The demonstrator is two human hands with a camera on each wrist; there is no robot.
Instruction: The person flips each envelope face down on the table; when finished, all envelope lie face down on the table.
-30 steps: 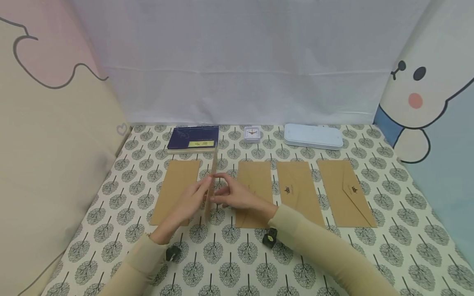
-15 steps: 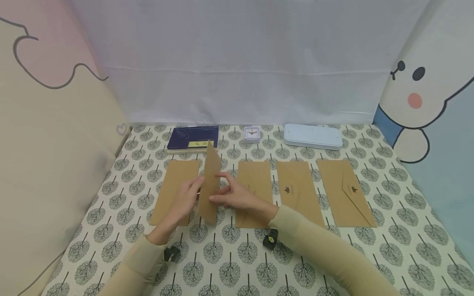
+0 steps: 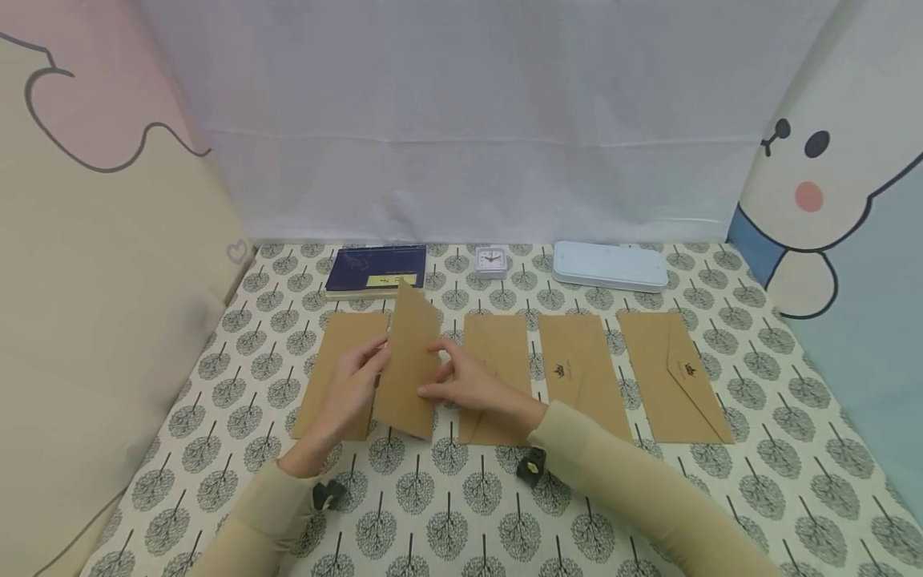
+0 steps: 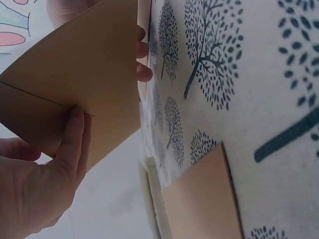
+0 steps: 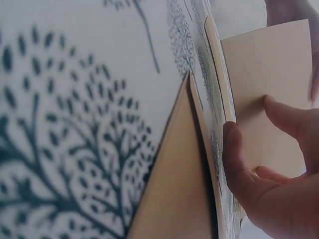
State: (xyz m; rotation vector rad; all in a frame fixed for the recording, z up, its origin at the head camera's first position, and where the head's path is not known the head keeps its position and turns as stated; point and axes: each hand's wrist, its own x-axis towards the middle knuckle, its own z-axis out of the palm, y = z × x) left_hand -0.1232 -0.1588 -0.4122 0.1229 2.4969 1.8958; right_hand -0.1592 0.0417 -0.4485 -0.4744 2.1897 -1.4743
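A brown paper envelope (image 3: 409,365) stands tilted between my hands in the head view, its plain face turned up and right. My left hand (image 3: 351,390) pinches its left edge; in the left wrist view, the left fingers (image 4: 75,137) lie against the side with the flap seam. At the opposite edge, my right hand (image 3: 470,383) holds the envelope, its thumb on the plain face in the right wrist view. Another envelope (image 3: 332,377) lies flat at left. To the right lie three more: one (image 3: 496,340) near my right wrist, a middle one (image 3: 577,340), and a far-right one (image 3: 652,353).
Along the back of the tree-print tablecloth (image 3: 447,529) are a dark blue book (image 3: 360,268), a small white alarm clock (image 3: 491,262) and a pale blue case (image 3: 610,265). A white curtain (image 3: 469,120) hangs behind them.
The held envelope has turned from nearly edge-on to showing its broad plain face. My left hand has shifted left with its edge; my right hand has moved slightly right.
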